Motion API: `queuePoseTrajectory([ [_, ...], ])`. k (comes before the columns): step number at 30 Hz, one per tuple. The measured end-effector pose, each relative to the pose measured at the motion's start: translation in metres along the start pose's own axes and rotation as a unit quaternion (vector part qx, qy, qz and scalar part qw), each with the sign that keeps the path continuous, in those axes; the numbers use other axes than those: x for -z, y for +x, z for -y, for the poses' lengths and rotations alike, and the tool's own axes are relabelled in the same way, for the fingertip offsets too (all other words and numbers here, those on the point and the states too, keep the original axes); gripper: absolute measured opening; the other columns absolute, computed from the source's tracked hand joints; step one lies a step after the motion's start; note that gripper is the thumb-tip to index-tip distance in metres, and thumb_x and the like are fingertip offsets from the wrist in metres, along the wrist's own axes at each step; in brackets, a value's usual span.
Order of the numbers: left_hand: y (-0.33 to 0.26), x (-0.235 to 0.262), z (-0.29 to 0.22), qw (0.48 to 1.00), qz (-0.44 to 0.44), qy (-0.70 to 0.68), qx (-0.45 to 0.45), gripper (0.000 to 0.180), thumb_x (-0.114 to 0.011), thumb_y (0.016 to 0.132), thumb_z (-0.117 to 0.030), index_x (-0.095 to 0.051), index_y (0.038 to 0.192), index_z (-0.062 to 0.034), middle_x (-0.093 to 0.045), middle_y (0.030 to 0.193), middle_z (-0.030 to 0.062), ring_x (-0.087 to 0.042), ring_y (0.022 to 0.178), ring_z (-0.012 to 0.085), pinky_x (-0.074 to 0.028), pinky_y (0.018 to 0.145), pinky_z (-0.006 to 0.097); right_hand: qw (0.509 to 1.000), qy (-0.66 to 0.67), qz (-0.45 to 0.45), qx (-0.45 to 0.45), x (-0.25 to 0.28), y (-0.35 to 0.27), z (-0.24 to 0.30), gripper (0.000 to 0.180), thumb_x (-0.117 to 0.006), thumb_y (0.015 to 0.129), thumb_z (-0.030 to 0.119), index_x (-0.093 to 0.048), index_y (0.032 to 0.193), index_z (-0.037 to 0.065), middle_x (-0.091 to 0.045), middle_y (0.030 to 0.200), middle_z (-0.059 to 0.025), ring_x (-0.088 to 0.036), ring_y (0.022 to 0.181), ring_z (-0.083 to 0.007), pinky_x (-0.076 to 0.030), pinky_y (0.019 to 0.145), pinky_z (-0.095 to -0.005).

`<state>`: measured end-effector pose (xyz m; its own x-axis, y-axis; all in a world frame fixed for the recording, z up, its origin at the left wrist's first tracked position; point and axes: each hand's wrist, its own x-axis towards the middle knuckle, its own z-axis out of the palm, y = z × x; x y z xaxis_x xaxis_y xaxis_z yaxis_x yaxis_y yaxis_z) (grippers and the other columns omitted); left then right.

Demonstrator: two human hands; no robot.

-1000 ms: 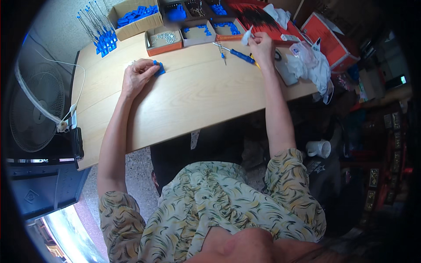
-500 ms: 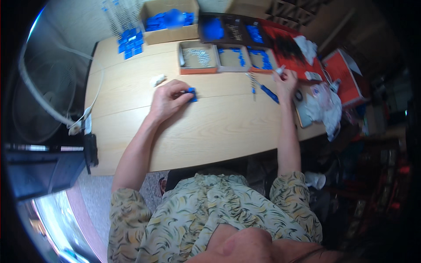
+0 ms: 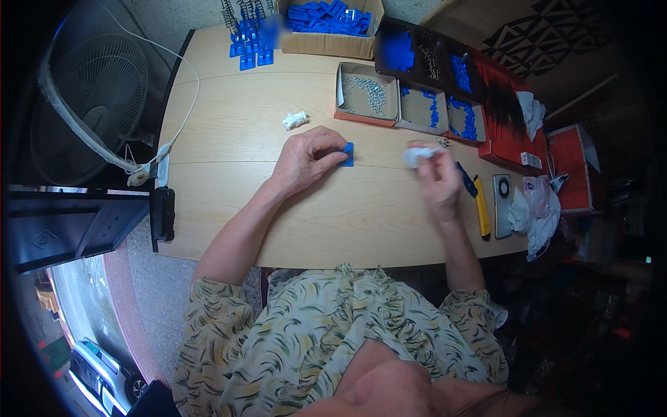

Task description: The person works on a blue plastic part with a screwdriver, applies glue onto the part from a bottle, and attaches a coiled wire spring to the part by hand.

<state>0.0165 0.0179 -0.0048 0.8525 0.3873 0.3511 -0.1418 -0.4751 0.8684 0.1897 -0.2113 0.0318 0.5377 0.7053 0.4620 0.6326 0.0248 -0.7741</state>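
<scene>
My left hand (image 3: 309,158) rests on the table, its thumb and fingers pinching a small flat blue plastic piece (image 3: 349,156); the fingertips hide part of it. To the right, my right hand (image 3: 441,179) is raised off the tabletop. Its fingers are closed around a small white object (image 3: 419,156) with a narrow tip, smeared by motion and perhaps a little bottle. Beyond my left hand lies a crumpled white wad (image 3: 295,121). A blue-handled tool (image 3: 467,178), partly hidden by my right hand, lies beside a yellow utility knife (image 3: 482,208).
Shallow boxes hold silvery bits (image 3: 372,94) and small blue parts (image 3: 462,121). Behind stand a carton (image 3: 326,46) of blue pieces and a dark tray (image 3: 424,66). Blue pieces with springs (image 3: 253,45) sit far left. A phone (image 3: 501,205) and plastic bags (image 3: 535,215) lie right.
My right hand has come from beside the boxes toward my left hand, carrying the white object. My left hand still pinches the blue piece. The whole view has shifted, uncovering the yellow knife.
</scene>
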Motion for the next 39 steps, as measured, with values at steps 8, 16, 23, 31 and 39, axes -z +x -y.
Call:
queuePoseTrajectory([
  [8, 0.002, 0.007, -0.012, 0.999, 0.009, 0.04, -0.023, 0.036, -0.085, 0.076, -0.011, -0.073, 0.11, -0.0062, -0.07, 0.112, 0.006, -0.069, 0.089, 0.0192, -0.058, 0.077, 0.032, 0.998, -0.035, 0.046, 0.001, -0.03, -0.006, -0.013, 0.025, -0.066, 0.096, 0.004, -0.058, 0.118, -0.001, -0.072, 0.109, -0.0157, -0.071, 0.104, -0.025, -0.058, 0.086, -0.0345],
  [16, 0.0, 0.001, -0.01, 1.0, 0.008, 0.018, 0.001, 0.037, -0.086, 0.075, -0.011, -0.074, 0.11, -0.0064, -0.069, 0.113, 0.0049, -0.068, 0.083, 0.0177, -0.057, 0.074, 0.03, 0.985, 0.114, 0.101, -0.08, -0.029, 0.002, 0.022, 0.027, -0.061, 0.101, 0.009, -0.058, 0.127, 0.0, -0.065, 0.1, -0.0079, -0.064, 0.083, -0.0117, -0.055, 0.072, -0.0249],
  [23, 0.004, -0.003, -0.004, 1.0, -0.018, 0.019, 0.004, 0.027, -0.082, 0.08, -0.013, -0.076, 0.105, -0.0058, -0.071, 0.108, 0.006, -0.07, 0.082, 0.0192, -0.058, 0.072, 0.032, 0.916, 0.338, 0.083, -0.2, -0.026, 0.03, 0.006, 0.031, -0.07, 0.097, 0.021, -0.062, 0.118, 0.0, -0.065, 0.1, -0.0072, -0.055, 0.076, -0.0061, -0.045, 0.061, -0.0199],
  [31, 0.002, -0.002, -0.008, 0.999, -0.024, 0.024, -0.007, 0.02, -0.08, 0.082, -0.014, -0.077, 0.1, -0.0045, -0.073, 0.105, 0.0068, -0.071, 0.081, 0.0199, -0.058, 0.07, 0.033, 0.841, 0.481, 0.019, -0.247, -0.044, 0.029, -0.004, 0.022, -0.068, 0.098, 0.023, -0.063, 0.109, 0.005, -0.063, 0.087, -0.0016, -0.051, 0.068, -0.0044, -0.04, 0.058, -0.02],
  [39, 0.004, -0.003, -0.008, 0.999, -0.022, 0.029, 0.006, 0.02, -0.08, 0.083, -0.014, -0.077, 0.101, -0.0059, -0.073, 0.104, 0.0058, -0.07, 0.078, 0.0182, -0.057, 0.068, 0.031, 0.928, 0.31, 0.001, -0.206, -0.052, 0.036, 0.009, 0.032, -0.059, 0.104, 0.034, -0.059, 0.105, 0.001, -0.061, 0.077, -0.005, -0.051, 0.053, -0.0053, -0.038, 0.045, -0.0182],
])
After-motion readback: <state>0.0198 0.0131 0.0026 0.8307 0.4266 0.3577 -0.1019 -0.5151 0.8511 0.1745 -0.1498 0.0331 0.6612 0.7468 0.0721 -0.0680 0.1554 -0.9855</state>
